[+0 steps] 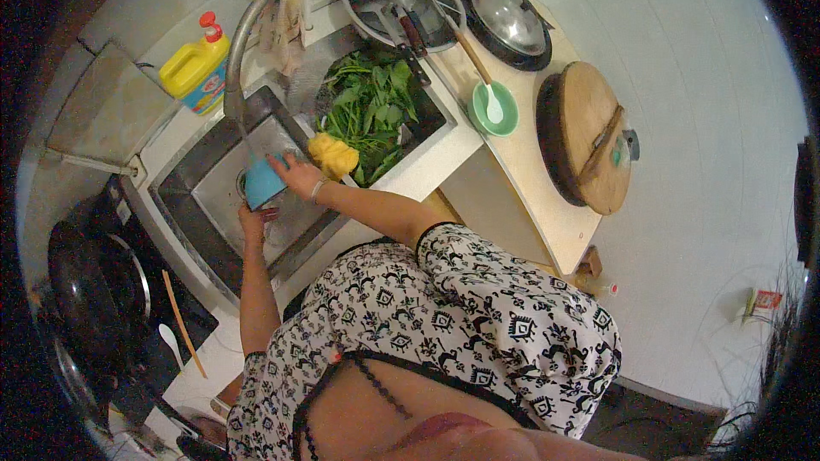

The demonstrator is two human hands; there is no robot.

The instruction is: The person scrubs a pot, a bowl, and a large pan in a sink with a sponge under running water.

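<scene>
Over the left sink basin [211, 189], beneath the curved metal faucet [236, 51], I hold a light-blue object [262, 184], perhaps a cloth or small container. My left hand [255, 219] grips its lower edge, and my right hand [300, 174] lies on its right side with fingers spread over it. Water seems to run from the faucet onto it. Just right of my right hand a yellow cloth [334, 155] rests on the divider between the basins. Leafy green vegetables [375, 102] fill the right basin.
A yellow detergent bottle [195, 73] stands behind the sink. A metal bowl [359, 9] with utensils, a green bowl [506, 116] with a white spoon, a lid [512, 19] and a round wooden cutting board [592, 134] are at right. A black wok [90, 294] sits at left.
</scene>
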